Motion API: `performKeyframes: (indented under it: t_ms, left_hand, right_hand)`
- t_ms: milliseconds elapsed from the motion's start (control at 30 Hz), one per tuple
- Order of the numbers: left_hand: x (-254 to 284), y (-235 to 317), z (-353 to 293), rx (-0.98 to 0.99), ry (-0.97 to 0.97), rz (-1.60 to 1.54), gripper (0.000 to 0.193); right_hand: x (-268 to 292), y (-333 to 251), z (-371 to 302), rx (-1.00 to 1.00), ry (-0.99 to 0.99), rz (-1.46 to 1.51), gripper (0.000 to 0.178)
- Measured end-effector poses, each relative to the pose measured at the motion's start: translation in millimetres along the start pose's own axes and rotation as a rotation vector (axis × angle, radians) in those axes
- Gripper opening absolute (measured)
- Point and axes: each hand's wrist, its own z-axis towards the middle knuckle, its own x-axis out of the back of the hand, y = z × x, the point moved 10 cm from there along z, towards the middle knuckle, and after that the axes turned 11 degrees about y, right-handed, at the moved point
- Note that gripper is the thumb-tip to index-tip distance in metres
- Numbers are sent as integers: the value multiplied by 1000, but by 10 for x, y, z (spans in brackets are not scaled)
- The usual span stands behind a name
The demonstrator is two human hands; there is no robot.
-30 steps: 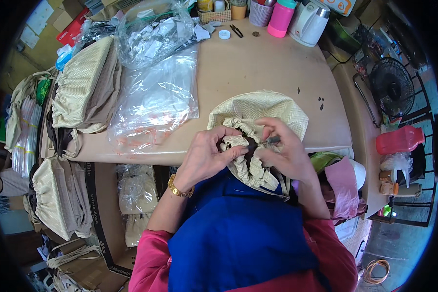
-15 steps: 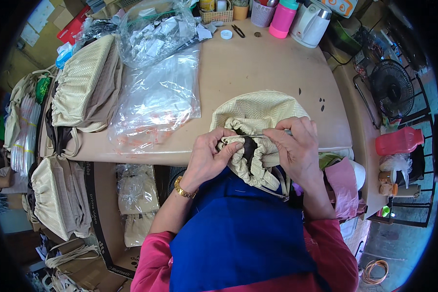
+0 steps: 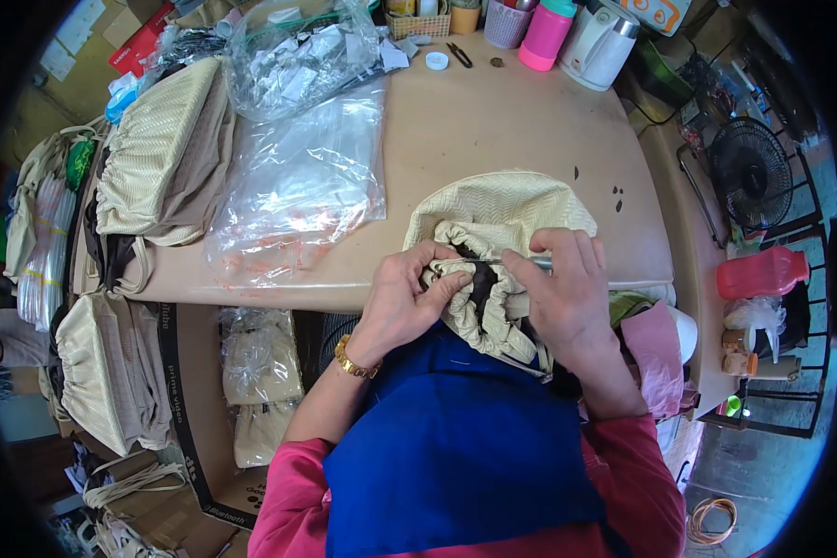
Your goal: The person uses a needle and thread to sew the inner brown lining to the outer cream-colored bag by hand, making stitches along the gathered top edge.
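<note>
left hand (image 3: 402, 298) fingers pinched the cream bag (image 3: 498, 219)'s gathered rim | right hand (image 3: 563, 288) gripped a thin metal tool (image 3: 521, 262) | bag overhung near table (image 3: 493, 121) edge, far side open

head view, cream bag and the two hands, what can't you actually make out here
- Thin metal tool in the right hand: its tip is hidden in the gathered opening of the cream bag, its kind too small to tell.
- Dark inside of the bag: covered by the left hand and the folds.
- Lower part of the bag: hidden behind the blue apron.
</note>
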Motion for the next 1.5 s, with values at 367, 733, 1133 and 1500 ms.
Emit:
performKeyframes:
  t_ms: [367, 733, 1133, 1500]
  left_hand:
    - [-6, -68, -11, 30, -40, -14, 24]
    - [0, -75, -14, 19, -54, -43, 23]
    - [1, -61, -4, 6, -55, -34, 22]
    - [6, -73, -7, 36, -69, -18, 22]
  right_hand:
    - [-301, 410, -10, -163, -134, 376, 26]
    - [-540, 559, -147, -488, -134, 948, 44]
    - [-207, 209, -20, -90, -86, 264, 37]
    - [-293, 175, 37, 32, -206, 297, 39]
